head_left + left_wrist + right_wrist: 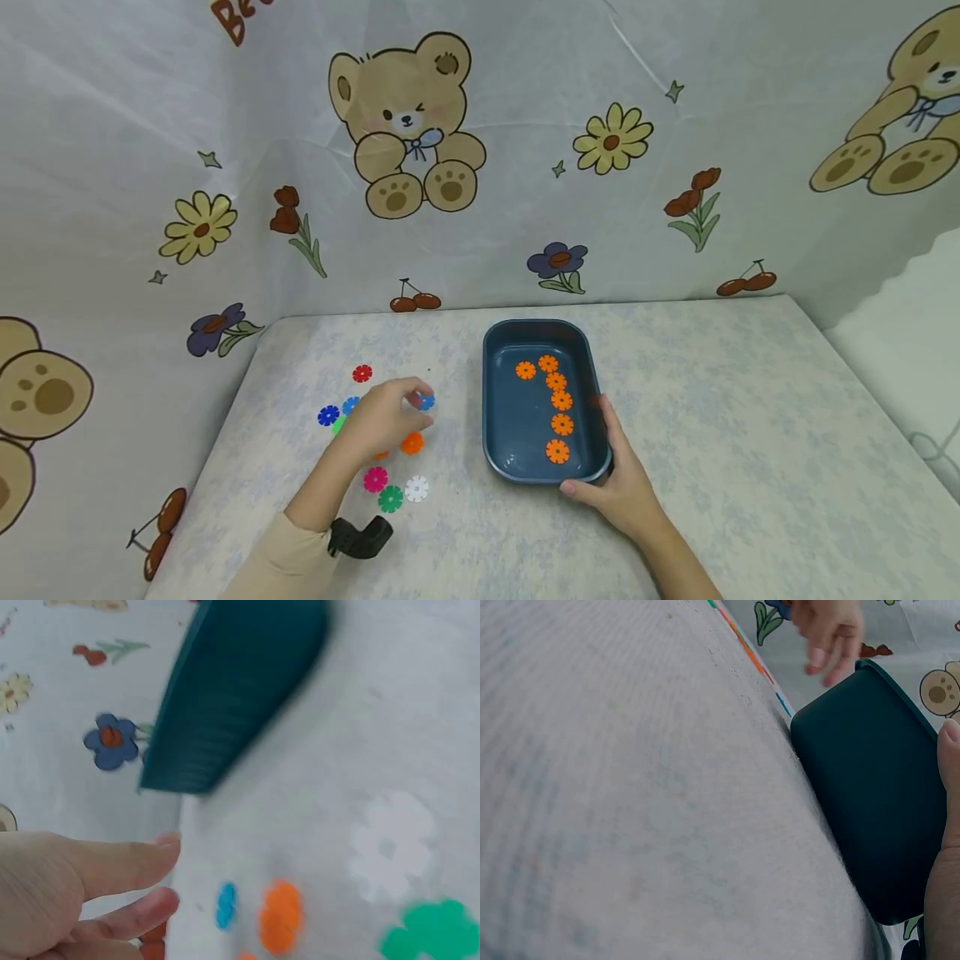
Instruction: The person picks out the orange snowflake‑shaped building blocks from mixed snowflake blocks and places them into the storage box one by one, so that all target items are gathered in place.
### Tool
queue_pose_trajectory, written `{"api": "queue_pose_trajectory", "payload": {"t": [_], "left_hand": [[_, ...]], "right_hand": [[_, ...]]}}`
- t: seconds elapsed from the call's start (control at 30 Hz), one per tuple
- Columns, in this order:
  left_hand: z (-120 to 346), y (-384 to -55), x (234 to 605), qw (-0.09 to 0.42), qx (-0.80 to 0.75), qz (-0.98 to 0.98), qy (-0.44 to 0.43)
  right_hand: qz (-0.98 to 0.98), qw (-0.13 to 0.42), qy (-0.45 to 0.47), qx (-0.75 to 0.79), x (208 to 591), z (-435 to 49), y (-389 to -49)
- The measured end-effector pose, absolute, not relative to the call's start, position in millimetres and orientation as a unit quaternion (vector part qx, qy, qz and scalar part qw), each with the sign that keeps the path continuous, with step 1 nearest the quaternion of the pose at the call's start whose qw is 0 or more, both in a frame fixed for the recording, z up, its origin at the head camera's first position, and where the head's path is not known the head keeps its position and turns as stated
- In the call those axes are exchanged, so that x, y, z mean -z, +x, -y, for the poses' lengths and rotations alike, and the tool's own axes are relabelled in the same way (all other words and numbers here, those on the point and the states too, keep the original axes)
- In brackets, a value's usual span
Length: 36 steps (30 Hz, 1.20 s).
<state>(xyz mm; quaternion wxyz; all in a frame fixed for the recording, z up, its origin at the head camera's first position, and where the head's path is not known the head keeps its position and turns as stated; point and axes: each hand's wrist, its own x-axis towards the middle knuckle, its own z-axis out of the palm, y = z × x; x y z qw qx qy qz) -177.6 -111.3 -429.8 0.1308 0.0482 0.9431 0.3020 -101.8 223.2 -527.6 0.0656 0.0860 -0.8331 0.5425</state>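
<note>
My left hand (384,419) hovers above loose plastic snowflake discs, thumb and fingers apart with nothing between them. Close to its fingertips lie a blue disc (427,402) and an orange disc (412,442). In the left wrist view, a gap shows between the thumb (127,866) and the finger below it. A dark blue plastic tray (510,467) sits right of the discs, with several orange discs (562,401) inside. My right hand (628,492) grips the tray's near right corner, thumb at the front rim and fingers along the side. Part of the disc group is hidden beneath my left hand.
Around the left hand lie a red disc (362,373), a dark blue disc (327,415), a pink disc (376,479), a green disc (390,499) and a white disc (417,489). A cloth printed with bears and flowers (510,225) hangs behind the pale table (735,433).
</note>
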Motion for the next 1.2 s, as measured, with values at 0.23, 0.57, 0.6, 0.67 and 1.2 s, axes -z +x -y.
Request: {"api": "queue_pose_trajectory", "payload": {"t": [0.23,0.57,0.6,0.67,1.2], "left_hand": [[132,-161,455,0.161,-0.259,-0.951,0.049],[138,-156,473,0.152,-0.292,-0.943,0.045],[139,-156,474,0.151,-0.294,-0.943,0.046],[140,-156,476,0.147,-0.294,-0.943,0.051],[145,-153,479,0.126,-0.295,-0.946,0.048]], "right_hand": [[0.829,0.074,0.09,-0.547,528,-224,-101],[0.83,0.067,0.085,-0.547,527,-222,-101],[0.83,0.068,0.086,-0.547,527,-222,-101],[0.831,0.07,0.087,-0.545,528,-222,-102],[0.83,0.065,0.087,-0.547,529,-223,-102]]}}
